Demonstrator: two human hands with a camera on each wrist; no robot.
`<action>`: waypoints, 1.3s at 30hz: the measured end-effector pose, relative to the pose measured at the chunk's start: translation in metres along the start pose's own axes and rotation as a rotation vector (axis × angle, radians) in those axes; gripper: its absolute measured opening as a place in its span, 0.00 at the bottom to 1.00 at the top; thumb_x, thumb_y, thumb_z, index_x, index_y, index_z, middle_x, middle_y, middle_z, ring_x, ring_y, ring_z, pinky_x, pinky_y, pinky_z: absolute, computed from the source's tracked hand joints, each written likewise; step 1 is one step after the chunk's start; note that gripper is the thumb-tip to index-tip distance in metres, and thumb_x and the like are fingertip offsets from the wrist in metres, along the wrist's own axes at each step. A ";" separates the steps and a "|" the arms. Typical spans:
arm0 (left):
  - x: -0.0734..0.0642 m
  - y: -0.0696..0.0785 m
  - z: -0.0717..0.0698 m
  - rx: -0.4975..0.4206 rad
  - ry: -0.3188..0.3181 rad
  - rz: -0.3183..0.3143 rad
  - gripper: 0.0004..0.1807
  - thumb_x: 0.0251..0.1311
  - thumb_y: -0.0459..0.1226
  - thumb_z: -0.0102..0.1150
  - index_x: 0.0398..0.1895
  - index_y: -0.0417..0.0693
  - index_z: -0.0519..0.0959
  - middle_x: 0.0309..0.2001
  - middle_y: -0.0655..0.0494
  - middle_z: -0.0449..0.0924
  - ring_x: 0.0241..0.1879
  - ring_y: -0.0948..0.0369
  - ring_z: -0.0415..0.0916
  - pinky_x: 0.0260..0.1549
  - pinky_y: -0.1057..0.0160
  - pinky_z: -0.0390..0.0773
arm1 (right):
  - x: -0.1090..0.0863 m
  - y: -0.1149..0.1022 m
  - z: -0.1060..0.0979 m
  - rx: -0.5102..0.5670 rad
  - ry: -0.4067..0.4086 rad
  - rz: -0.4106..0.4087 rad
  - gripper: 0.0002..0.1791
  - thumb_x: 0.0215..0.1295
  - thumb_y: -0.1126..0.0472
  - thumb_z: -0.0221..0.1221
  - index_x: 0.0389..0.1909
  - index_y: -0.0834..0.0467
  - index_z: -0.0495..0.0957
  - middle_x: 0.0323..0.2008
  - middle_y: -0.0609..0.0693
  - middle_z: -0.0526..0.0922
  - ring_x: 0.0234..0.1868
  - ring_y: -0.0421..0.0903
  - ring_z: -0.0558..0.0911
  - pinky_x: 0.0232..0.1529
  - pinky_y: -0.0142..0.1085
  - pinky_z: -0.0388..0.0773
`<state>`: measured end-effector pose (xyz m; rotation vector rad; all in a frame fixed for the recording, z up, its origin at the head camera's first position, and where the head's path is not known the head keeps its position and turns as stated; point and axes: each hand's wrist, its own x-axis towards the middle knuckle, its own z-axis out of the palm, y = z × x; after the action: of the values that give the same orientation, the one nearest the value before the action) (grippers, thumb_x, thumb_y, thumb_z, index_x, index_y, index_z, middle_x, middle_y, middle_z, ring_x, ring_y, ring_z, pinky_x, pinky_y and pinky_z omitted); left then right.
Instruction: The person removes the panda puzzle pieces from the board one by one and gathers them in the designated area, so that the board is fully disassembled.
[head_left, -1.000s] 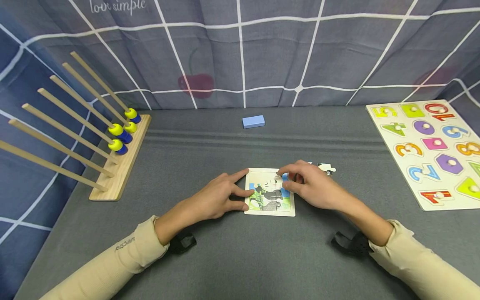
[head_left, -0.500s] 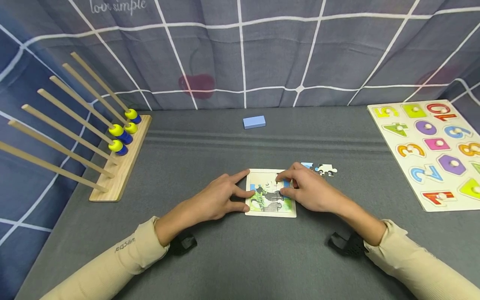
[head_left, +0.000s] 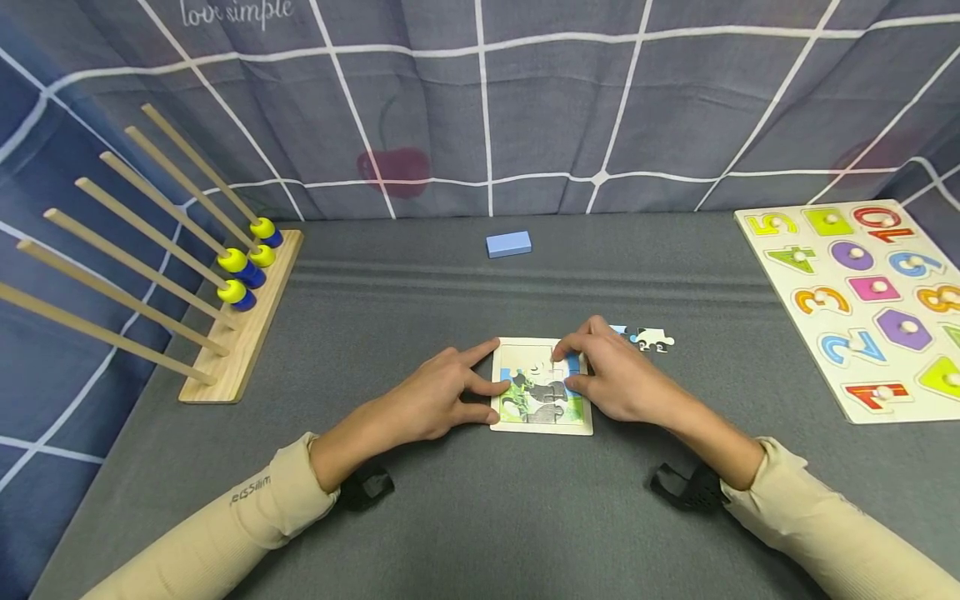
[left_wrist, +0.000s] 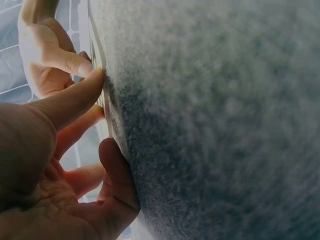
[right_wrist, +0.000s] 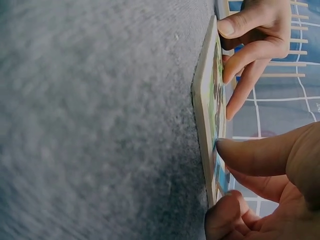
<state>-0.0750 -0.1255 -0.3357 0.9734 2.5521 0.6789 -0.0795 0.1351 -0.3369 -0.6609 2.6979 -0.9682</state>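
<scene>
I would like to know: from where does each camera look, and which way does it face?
Head: worn on the person's head, facing forward and down at the panda puzzle; the left hand, right hand and both sleeves show.
Left wrist: worn on that wrist, looking low past the left hand at the puzzle's edge; the right hand shows behind.
Right wrist: worn on that wrist, looking low past the right hand along the puzzle; the left hand shows beyond.
Shared: both wrist views show both hands.

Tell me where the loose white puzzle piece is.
In the head view, the white puzzle piece lies on the grey table right of centre, just beyond the right hand, beside a partly hidden blue piece.
</scene>
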 end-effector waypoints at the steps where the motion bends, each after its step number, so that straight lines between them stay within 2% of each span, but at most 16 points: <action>1: 0.000 0.000 0.000 0.001 0.000 -0.001 0.23 0.58 0.45 0.70 0.57 0.52 0.82 0.74 0.43 0.57 0.42 0.54 0.69 0.48 0.53 0.70 | 0.000 0.000 0.000 -0.003 0.009 0.002 0.14 0.58 0.72 0.66 0.45 0.60 0.83 0.40 0.54 0.71 0.36 0.47 0.69 0.37 0.41 0.66; 7: 0.000 0.000 0.000 0.004 0.000 -0.005 0.23 0.58 0.45 0.70 0.57 0.52 0.82 0.74 0.43 0.57 0.43 0.54 0.69 0.48 0.53 0.70 | 0.000 -0.001 0.002 -0.013 0.037 0.007 0.14 0.57 0.72 0.67 0.43 0.58 0.84 0.42 0.54 0.70 0.41 0.51 0.68 0.41 0.43 0.64; 15: 0.000 -0.001 0.000 0.006 -0.003 0.002 0.23 0.58 0.45 0.69 0.57 0.52 0.82 0.74 0.43 0.56 0.45 0.52 0.70 0.49 0.51 0.70 | 0.000 0.000 0.001 -0.031 0.025 -0.016 0.13 0.58 0.70 0.67 0.44 0.59 0.84 0.44 0.52 0.74 0.37 0.48 0.69 0.37 0.42 0.65; 22: 0.000 -0.001 0.000 0.004 0.000 -0.001 0.23 0.58 0.45 0.69 0.57 0.52 0.82 0.74 0.43 0.57 0.44 0.52 0.70 0.49 0.51 0.70 | 0.001 0.000 0.000 -0.038 0.035 -0.013 0.24 0.56 0.70 0.68 0.56 0.61 0.79 0.46 0.54 0.77 0.36 0.48 0.71 0.36 0.42 0.65; 29: 0.000 0.000 -0.001 0.009 -0.003 -0.002 0.23 0.58 0.45 0.69 0.57 0.52 0.82 0.74 0.44 0.56 0.44 0.53 0.69 0.49 0.52 0.70 | 0.001 0.000 -0.001 -0.053 0.043 -0.015 0.21 0.56 0.69 0.69 0.53 0.62 0.81 0.45 0.55 0.77 0.37 0.49 0.70 0.36 0.42 0.65; 33: 0.000 0.000 -0.001 0.006 -0.005 -0.007 0.23 0.58 0.45 0.69 0.57 0.52 0.82 0.74 0.44 0.56 0.43 0.54 0.69 0.49 0.52 0.70 | 0.002 0.000 -0.001 -0.026 0.065 -0.006 0.21 0.56 0.69 0.68 0.52 0.61 0.81 0.44 0.54 0.76 0.37 0.48 0.71 0.36 0.42 0.66; 39: 0.001 0.000 0.000 0.002 -0.010 -0.011 0.23 0.58 0.45 0.69 0.57 0.52 0.82 0.74 0.44 0.56 0.44 0.53 0.69 0.48 0.52 0.70 | 0.002 0.001 -0.002 0.071 0.087 0.016 0.16 0.62 0.70 0.62 0.51 0.64 0.80 0.39 0.54 0.74 0.36 0.48 0.71 0.36 0.41 0.66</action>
<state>-0.0754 -0.1248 -0.3352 0.9601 2.5486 0.6667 -0.0827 0.1361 -0.3363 -0.5960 2.7241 -1.1076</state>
